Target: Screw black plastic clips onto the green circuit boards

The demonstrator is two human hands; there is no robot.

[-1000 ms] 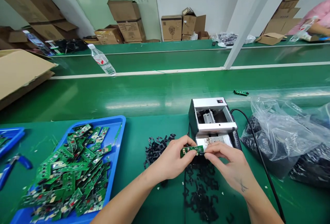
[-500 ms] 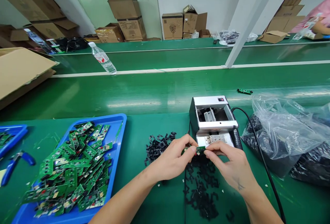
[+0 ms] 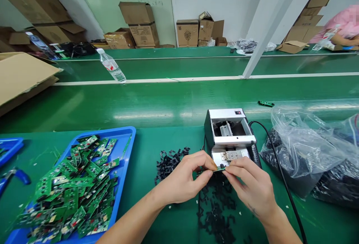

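A small green circuit board [image 3: 219, 168] is pinched between both hands, with a black part showing on its upper edge. My left hand [image 3: 193, 174] grips its left end between thumb and forefinger. At the right end, the fingertips of my right hand [image 3: 248, 182] are closed on it. Just beyond my hands stands a silver and black machine [image 3: 232, 141] with a metal plate at its front. Small black plastic clips [image 3: 169, 161] are heaped beside my left hand, and more black clips [image 3: 217, 214] lie scattered below my hands.
A blue tray [image 3: 127, 135] piled with circuit boards [image 3: 84, 184] stands at the left, near blue-handled pliers [image 3: 21, 176]. Plastic bags [image 3: 303, 146] of black parts and a black cable [image 3: 276, 158] lie right. A bottle [image 3: 112, 66] stands farther back; a person in pink [image 3: 342, 27] sits across.
The circuit board has been tilted, so its face shows less and a black part now shows on its edge. Both hands keep hold of it. The view has shifted slightly.
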